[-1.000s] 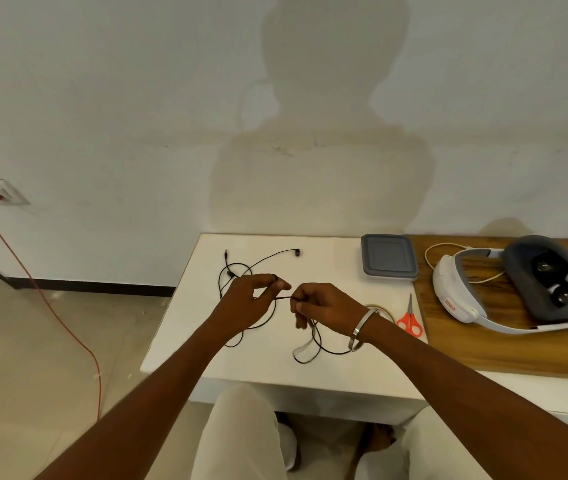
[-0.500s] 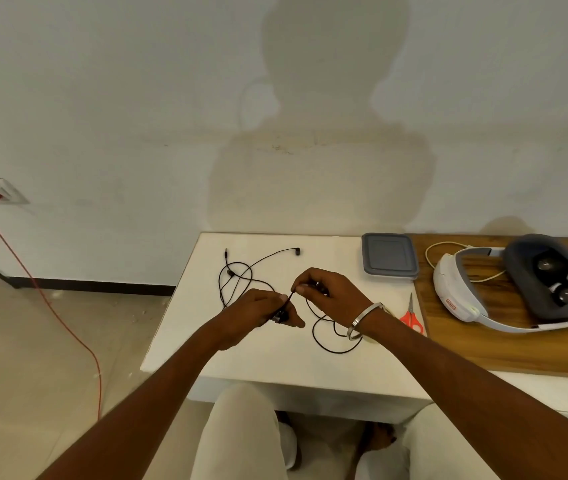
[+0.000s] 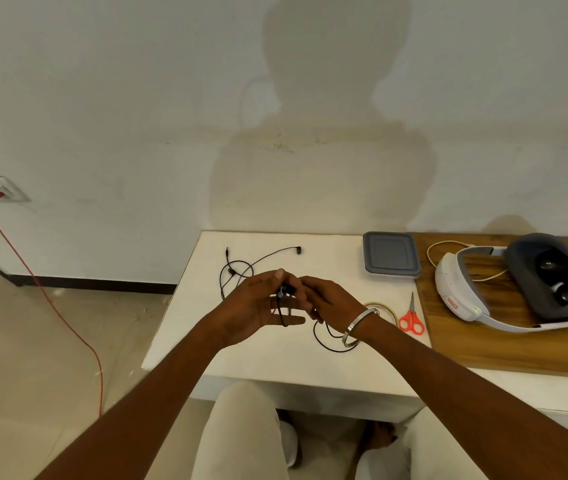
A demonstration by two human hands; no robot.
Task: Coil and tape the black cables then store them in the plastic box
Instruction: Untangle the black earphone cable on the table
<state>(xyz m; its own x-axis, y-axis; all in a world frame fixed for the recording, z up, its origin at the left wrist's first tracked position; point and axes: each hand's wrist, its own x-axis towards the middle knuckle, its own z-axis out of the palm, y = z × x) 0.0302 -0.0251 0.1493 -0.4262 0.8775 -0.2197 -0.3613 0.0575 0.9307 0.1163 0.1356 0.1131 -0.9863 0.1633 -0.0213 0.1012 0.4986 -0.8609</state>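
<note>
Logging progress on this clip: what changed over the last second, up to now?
The left hand turned palm-up with fingers spread, and the black cable now loops over them, pinched at the top; a second ago it was stretched between both hands. The right hand moved in against the left, feeding cable. Unchanged: the other black cable, lidded plastic box, tape roll, scissors, headset.

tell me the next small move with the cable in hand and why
Probably wind another turn round the left hand. It holds the cable near its plug end, with a strand down across its fingers, and the right hand pinches the same cable beside it. A slack loop lies uncoiled on the table below the right wrist.
</note>
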